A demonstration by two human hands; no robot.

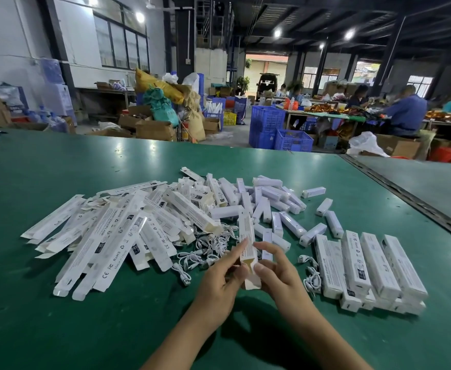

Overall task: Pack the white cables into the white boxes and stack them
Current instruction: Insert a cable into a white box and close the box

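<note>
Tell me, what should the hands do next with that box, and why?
Probably the left hand should let go and pick one white cable from the loose heap just beyond it. The right hand holds the white box too, and its near end stands open, seemingly ready for filling.

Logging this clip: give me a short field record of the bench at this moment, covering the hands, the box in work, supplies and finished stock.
surface: green table
hands: left hand and right hand both grip the open box
box state: near end unclosed; contents not visible
left of hands: pile of flat boxes
ahead of hands: loose cables; small white units scattered beyond
right of hands: packed boxes, side by side, more than one layer
</note>
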